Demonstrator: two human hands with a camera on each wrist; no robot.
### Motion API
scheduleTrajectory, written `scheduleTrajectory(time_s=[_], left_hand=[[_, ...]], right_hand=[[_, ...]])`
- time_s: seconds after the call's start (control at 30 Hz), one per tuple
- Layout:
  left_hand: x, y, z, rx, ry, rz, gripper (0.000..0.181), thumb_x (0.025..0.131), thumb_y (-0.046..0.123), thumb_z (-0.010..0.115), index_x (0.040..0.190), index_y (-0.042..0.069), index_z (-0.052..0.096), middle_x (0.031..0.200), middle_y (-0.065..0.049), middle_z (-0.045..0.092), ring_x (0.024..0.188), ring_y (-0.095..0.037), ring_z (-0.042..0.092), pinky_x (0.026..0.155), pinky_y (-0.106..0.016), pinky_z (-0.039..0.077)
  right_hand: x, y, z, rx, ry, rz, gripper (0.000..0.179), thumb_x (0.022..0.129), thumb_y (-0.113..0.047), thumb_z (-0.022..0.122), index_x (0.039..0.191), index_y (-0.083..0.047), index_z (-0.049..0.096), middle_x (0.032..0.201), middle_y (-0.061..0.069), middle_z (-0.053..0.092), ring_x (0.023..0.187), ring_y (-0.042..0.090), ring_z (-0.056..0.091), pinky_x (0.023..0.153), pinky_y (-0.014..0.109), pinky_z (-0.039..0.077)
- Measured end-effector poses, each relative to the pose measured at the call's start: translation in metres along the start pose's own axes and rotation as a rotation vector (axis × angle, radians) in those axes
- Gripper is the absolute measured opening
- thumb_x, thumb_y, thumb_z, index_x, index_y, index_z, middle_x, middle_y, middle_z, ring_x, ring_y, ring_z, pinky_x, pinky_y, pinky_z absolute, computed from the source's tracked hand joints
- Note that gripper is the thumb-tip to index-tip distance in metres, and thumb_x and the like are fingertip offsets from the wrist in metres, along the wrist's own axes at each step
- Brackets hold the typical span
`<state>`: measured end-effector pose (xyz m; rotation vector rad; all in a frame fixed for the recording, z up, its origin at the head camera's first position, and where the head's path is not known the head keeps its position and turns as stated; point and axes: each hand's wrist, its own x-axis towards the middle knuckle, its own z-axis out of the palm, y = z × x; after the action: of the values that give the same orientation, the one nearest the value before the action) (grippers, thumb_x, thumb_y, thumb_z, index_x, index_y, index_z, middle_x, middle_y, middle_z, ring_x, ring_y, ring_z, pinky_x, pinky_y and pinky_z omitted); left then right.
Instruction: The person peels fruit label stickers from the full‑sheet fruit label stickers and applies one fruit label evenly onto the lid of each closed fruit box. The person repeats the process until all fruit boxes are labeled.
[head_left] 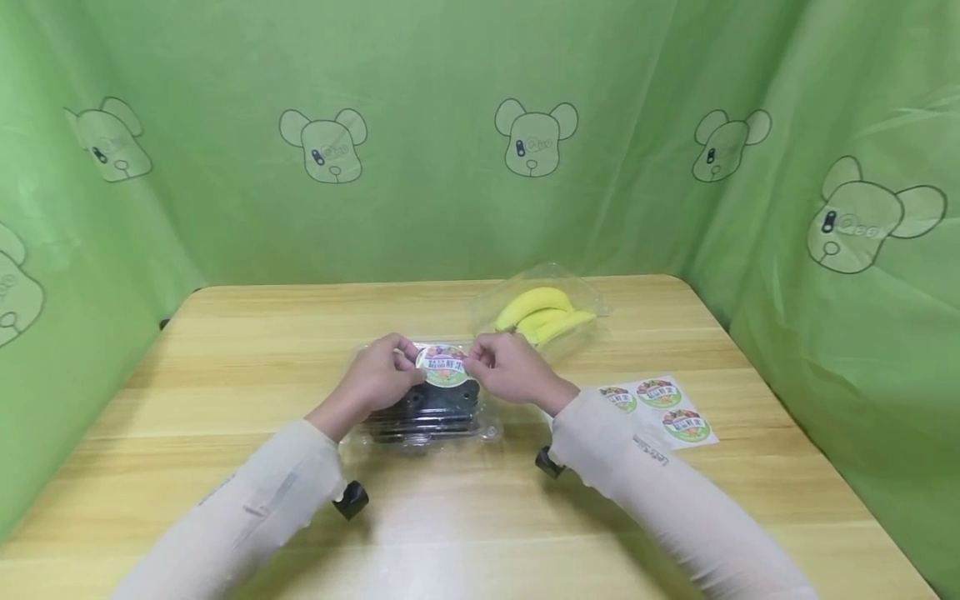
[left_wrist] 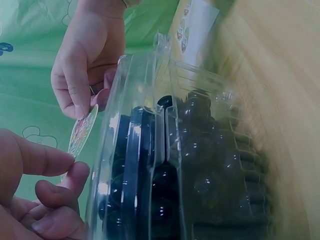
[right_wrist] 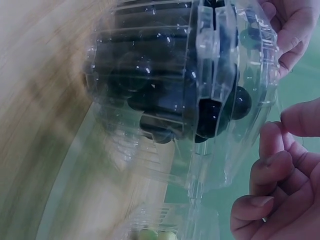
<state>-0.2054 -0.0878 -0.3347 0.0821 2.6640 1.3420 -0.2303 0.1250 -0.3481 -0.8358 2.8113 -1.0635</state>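
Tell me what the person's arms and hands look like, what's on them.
The left sleeve and right sleeve are long and off-white. Small dark lettering marks the right one; the left has faint darker marks. A black piece shows near each cuff. The left hand and right hand wear no gloves.

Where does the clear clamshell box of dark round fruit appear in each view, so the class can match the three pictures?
Head view: the clamshell box is slightly left of and below centre.
Left wrist view: the clamshell box fills the middle down to the bottom edge.
Right wrist view: the clamshell box is upper middle, cut by the top edge.
Shared landmark: the right hand, visible in all three.
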Motion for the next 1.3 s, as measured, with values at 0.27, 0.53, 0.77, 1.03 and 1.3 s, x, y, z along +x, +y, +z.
scheduleTrajectory(time_s=[0.27,0.53,0.77,1.03,1.3], left_hand=[[0.001,0.000,-0.004,0.008,-0.009,-0.012,0.027,0.083,0.008,0.071,0.107,0.005,0.058,0.090,-0.008,0.064,0.078,-0.021,0.058,0.068,-0.031,0.052],[0.000,-0.001,-0.009,0.039,-0.028,-0.033,0.024,0.085,0.012,0.070,0.105,0.005,0.060,0.093,-0.008,0.065,0.083,-0.024,0.060,0.073,-0.036,0.052],[0.000,-0.004,-0.011,0.055,-0.025,-0.012,0.018,0.086,0.013,0.068,0.102,0.005,0.062,0.096,-0.008,0.065,0.087,-0.024,0.060,0.079,-0.038,0.053],[0.000,-0.007,-0.011,0.075,-0.031,-0.010,0.018,0.087,0.016,0.068,0.100,0.004,0.064,0.092,-0.007,0.065,0.084,-0.023,0.059,0.075,-0.038,0.052],[0.001,-0.006,-0.011,0.078,-0.034,-0.017,0.014,0.086,0.013,0.069,0.096,0.005,0.065,0.090,-0.007,0.064,0.082,-0.023,0.058,0.071,-0.035,0.052]], right_hand=[[0.002,-0.001,0.001,-0.007,0.001,-0.001,0.016,0.094,-0.016,0.060,0.079,-0.009,0.062,0.066,-0.003,0.057,0.055,0.012,0.048,0.057,0.028,0.048],[0.005,-0.003,0.002,-0.014,-0.014,0.009,0.014,0.093,-0.015,0.061,0.082,-0.008,0.064,0.067,-0.003,0.059,0.055,0.012,0.051,0.061,0.028,0.051],[0.006,-0.006,0.004,-0.004,-0.022,0.020,0.011,0.092,-0.014,0.062,0.089,-0.005,0.067,0.072,-0.002,0.062,0.058,0.013,0.056,0.061,0.026,0.053],[0.005,-0.004,0.007,-0.016,-0.015,0.014,0.010,0.091,-0.013,0.062,0.086,-0.006,0.068,0.070,-0.003,0.062,0.059,0.011,0.056,0.060,0.025,0.052],[0.006,-0.009,0.007,-0.024,-0.024,0.056,0.010,0.092,-0.014,0.062,0.086,-0.008,0.067,0.072,-0.002,0.062,0.061,0.013,0.057,0.062,0.026,0.052]])
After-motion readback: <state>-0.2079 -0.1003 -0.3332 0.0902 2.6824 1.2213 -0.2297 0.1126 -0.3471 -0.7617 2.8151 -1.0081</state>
